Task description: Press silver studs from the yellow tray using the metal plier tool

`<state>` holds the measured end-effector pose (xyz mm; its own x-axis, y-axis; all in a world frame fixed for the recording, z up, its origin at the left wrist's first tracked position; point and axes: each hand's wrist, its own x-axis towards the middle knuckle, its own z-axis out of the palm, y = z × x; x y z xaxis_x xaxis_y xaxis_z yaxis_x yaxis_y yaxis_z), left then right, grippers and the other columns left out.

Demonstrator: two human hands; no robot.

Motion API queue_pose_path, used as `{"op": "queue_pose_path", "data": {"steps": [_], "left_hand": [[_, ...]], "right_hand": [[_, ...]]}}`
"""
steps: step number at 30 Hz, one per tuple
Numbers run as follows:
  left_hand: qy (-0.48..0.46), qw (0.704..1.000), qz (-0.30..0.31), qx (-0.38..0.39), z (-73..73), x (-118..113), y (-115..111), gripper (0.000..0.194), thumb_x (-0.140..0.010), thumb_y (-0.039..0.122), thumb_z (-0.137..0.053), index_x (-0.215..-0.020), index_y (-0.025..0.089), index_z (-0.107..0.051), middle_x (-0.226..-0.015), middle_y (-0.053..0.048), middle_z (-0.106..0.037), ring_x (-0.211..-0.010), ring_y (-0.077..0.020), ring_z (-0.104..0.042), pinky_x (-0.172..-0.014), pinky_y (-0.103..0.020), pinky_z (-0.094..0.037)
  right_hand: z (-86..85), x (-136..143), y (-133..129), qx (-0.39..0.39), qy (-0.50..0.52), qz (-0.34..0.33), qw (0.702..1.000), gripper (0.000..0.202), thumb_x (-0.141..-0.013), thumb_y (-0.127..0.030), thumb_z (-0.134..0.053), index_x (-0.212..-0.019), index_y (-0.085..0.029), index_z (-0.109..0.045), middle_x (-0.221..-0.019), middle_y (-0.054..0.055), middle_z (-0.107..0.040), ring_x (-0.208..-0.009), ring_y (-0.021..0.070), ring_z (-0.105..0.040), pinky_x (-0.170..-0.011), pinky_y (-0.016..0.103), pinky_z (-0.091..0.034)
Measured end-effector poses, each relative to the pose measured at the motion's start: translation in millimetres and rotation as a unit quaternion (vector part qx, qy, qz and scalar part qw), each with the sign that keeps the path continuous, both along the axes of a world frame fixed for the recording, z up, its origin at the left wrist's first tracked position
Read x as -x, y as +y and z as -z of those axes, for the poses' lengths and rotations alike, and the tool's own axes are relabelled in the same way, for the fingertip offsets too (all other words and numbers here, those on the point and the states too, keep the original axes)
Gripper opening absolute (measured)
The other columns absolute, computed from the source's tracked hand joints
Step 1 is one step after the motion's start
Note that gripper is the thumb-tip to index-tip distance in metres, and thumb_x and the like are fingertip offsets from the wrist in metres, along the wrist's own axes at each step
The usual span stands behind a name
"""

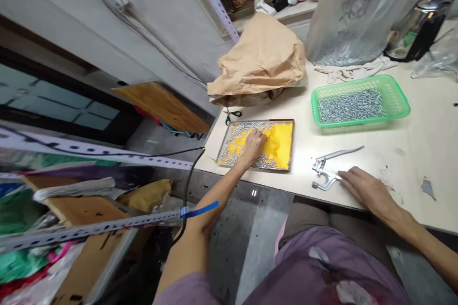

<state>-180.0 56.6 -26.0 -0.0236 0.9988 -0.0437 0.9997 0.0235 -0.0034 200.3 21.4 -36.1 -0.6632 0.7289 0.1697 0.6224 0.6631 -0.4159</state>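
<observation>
My left hand (255, 145) is down in a shallow tray (292, 145) with a yellow bottom. Its fingers are curled together over small silver metal pieces (234, 150), and whatever lies between the fingertips is hidden. On the tabletop to the right lie silver hand pliers (324, 170), like snap-setting pliers, with jaws facing left and handles spread. My right hand (368, 190) has its fingers round the end of the lower handle. Farther back, a green plastic basket (403, 105) holds a heap of similar silver pieces (352, 106).
A crumpled brown paper bag (265, 57) stands behind the tray, with green-handled scissors (234, 114) beside it. At the back are a large clear plastic bag (361, 14) and a glass kettle (418, 24). A perforated metal rail (107, 224) and black cable (188, 176) run near my left arm.
</observation>
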Motion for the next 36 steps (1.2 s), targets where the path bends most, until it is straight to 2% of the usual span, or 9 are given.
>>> {"op": "queue_pose_path", "data": {"steps": [2,5,9,11,14,17,24,28,36], "left_hand": [[-0.051,0.998,-0.020,-0.020,-6.2,-14,-4,0.021,-0.087,0.010,-0.048,-0.076,0.016,-0.065,-0.087,-0.012,-0.066,-0.092,-0.0246,-0.054,-0.084,-0.036,-0.043],[-0.207,0.976,-0.073,-0.011,-16.7,-54,-19,0.012,-0.082,0.014,-0.054,-0.077,0.017,-0.065,-0.078,-0.005,-0.066,-0.079,-0.0183,-0.058,-0.076,-0.030,-0.047],[-0.439,0.875,-0.135,0.152,-21.8,-116,-46,0.004,-0.076,0.018,-0.062,-0.075,0.015,-0.065,-0.064,0.002,-0.062,-0.058,-0.0101,-0.055,-0.055,-0.020,-0.044],[-0.494,0.825,-0.164,0.219,-18.3,-136,-53,0.008,-0.075,0.022,-0.065,-0.074,0.014,-0.065,-0.056,0.005,-0.056,-0.048,-0.0073,-0.048,-0.046,-0.018,-0.037],[-0.521,0.786,-0.202,0.264,-9.9,-149,-56,0.014,-0.076,0.026,-0.066,-0.071,0.013,-0.064,-0.046,0.008,-0.044,-0.038,-0.0039,-0.034,-0.039,-0.017,-0.026],[-0.520,0.776,-0.220,0.280,-3.3,-151,-55,0.018,-0.076,0.028,-0.068,-0.069,0.013,-0.063,-0.042,0.009,-0.041,-0.035,-0.0028,-0.029,-0.037,-0.018,-0.020],[-0.505,0.762,-0.250,0.318,-0.3,-154,-52,0.020,-0.077,0.024,-0.070,-0.064,0.014,-0.058,-0.038,0.010,-0.041,-0.031,-0.0028,-0.030,-0.036,-0.019,-0.019],[-0.485,0.756,-0.235,0.371,-2.1,-154,-44,0.030,-0.075,0.030,-0.074,-0.059,0.015,-0.053,-0.038,0.010,-0.042,-0.030,-0.0014,-0.031,-0.035,-0.017,-0.019],[-0.451,0.755,-0.190,0.437,-12.7,-154,-31,0.022,-0.073,0.021,-0.071,-0.058,0.014,-0.055,-0.036,0.009,-0.042,-0.031,-0.0028,-0.033,-0.036,-0.017,-0.020]], "right_hand": [[4.1,1,-4,-0.014,-0.029,0.008,0.999,0.031,-0.098,-0.027,-0.038,-0.103,-0.020,-0.068,-0.083,0.007,-0.063,-0.073,0.0195,-0.062,-0.062,0.030,-0.048],[6.6,3,-6,-0.019,-0.066,0.021,0.997,0.027,-0.096,-0.021,-0.041,-0.098,-0.020,-0.068,-0.082,0.007,-0.062,-0.076,0.0194,-0.060,-0.063,0.030,-0.044],[4.2,6,-8,-0.021,-0.085,0.027,0.996,0.028,-0.097,-0.018,-0.041,-0.096,-0.019,-0.069,-0.083,0.007,-0.062,-0.076,0.0191,-0.058,-0.064,0.031,-0.042],[2.8,6,-9,-0.031,-0.090,0.021,0.995,0.029,-0.097,-0.017,-0.040,-0.097,-0.017,-0.069,-0.084,0.007,-0.062,-0.076,0.0195,-0.057,-0.065,0.032,-0.042],[3.2,5,-9,-0.036,-0.090,0.013,0.995,0.028,-0.097,-0.015,-0.040,-0.100,-0.015,-0.068,-0.086,0.008,-0.063,-0.078,0.0201,-0.058,-0.065,0.032,-0.041],[6.2,5,-10,-0.035,-0.084,0.017,0.996,0.027,-0.096,-0.013,-0.042,-0.102,-0.015,-0.068,-0.087,0.009,-0.063,-0.079,0.0199,-0.058,-0.066,0.030,-0.040],[10.0,5,-12,-0.034,-0.060,0.025,0.997,0.023,-0.091,-0.008,-0.047,-0.099,-0.017,-0.067,-0.084,0.007,-0.061,-0.075,0.0188,-0.055,-0.064,0.030,-0.035],[10.0,5,-12,-0.038,-0.069,0.022,0.997,0.023,-0.091,-0.007,-0.046,-0.099,-0.016,-0.067,-0.084,0.008,-0.061,-0.074,0.0184,-0.053,-0.063,0.030,-0.034],[5.9,6,-13,-0.019,-0.092,0.021,0.995,0.023,-0.092,-0.009,-0.047,-0.098,-0.018,-0.067,-0.085,0.007,-0.062,-0.075,0.0184,-0.052,-0.064,0.029,-0.035]]}}
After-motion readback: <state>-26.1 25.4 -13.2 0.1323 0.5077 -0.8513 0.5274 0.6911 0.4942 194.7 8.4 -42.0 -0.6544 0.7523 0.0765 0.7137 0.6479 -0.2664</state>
